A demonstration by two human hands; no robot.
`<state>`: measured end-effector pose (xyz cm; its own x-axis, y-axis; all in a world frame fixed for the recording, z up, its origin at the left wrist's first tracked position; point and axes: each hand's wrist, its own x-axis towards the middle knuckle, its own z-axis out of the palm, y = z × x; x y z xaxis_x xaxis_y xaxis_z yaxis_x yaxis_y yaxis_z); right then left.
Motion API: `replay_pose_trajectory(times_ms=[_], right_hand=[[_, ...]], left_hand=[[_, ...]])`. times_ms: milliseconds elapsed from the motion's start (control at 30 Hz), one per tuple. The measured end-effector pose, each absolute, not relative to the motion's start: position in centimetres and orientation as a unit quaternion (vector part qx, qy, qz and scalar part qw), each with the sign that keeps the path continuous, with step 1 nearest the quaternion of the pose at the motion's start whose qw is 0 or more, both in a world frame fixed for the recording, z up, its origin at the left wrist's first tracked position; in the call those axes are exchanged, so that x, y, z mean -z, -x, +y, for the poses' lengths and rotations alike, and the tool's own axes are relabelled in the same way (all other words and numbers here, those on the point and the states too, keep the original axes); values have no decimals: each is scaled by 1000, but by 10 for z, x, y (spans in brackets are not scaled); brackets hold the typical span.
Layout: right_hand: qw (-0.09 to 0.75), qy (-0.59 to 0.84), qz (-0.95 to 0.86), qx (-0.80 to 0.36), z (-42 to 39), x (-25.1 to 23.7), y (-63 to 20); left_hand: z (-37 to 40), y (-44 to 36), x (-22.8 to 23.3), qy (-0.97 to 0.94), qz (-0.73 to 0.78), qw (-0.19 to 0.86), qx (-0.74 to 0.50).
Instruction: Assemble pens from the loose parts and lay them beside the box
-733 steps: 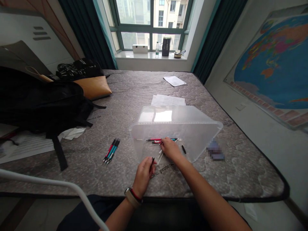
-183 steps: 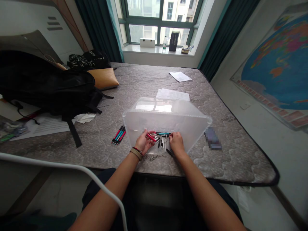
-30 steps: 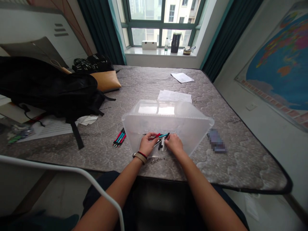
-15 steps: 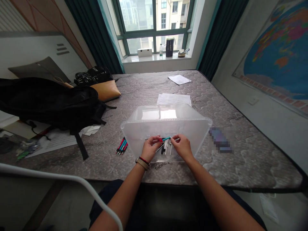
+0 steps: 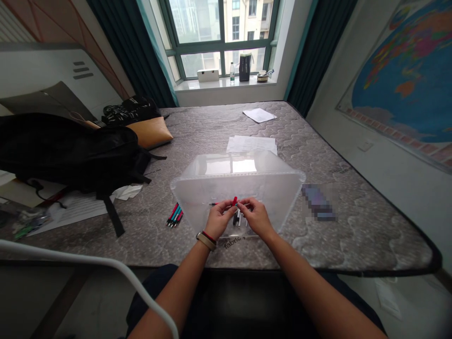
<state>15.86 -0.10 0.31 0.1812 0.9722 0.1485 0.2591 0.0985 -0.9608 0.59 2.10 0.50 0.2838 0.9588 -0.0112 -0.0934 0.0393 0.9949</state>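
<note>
My left hand (image 5: 218, 218) pinches a small red pen part (image 5: 235, 201), which points upward between the fingertips. Close against it, my right hand (image 5: 257, 217) is closed on a teal pen part (image 5: 237, 205), mostly covered by the fingers. Both hands meet in the mouth of a clear plastic box (image 5: 275, 188) that lies on its side, opening toward me. Below the fingers, black and white pen parts (image 5: 236, 218) rest on the box's lower wall, partly hidden. Left of the box, several red and teal pens (image 5: 174, 215) lie side by side.
The box lies on a grey quilted mattress (image 5: 205, 127). A black backpack (image 5: 70, 155) and a tan pouch (image 5: 151, 132) are at the left. White papers (image 5: 252, 143) lie behind the box, and a blurred phone-like object (image 5: 318, 202) is to its right. A white tube (image 5: 88, 261) curves across the lower left.
The red part has turned from lying sideways to pointing up. My right hand has moved left against my left hand, and the teal part between them is now largely covered.
</note>
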Motion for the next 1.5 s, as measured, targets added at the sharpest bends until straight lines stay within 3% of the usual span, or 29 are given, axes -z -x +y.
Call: replay_pose_trajectory(times_ms=[333, 933, 1233, 1333, 1500], right_hand=[[499, 578, -532, -365, 1, -1, -164], [539, 538, -587, -274, -5, -22, -172], [503, 532, -640, -231, -9, -22, -170], [481, 498, -681, -237, -9, -21, -170], [559, 560, -533, -298, -2, -13, -172]], left_hand=[[21, -6, -3, -549, 413, 578, -440], [23, -7, 4, -528, 422, 594, -437], [20, -7, 4, -587, 448, 532, -414], [19, -9, 2, -567, 441, 554, -421], [21, -9, -4, -476, 430, 618, -455]])
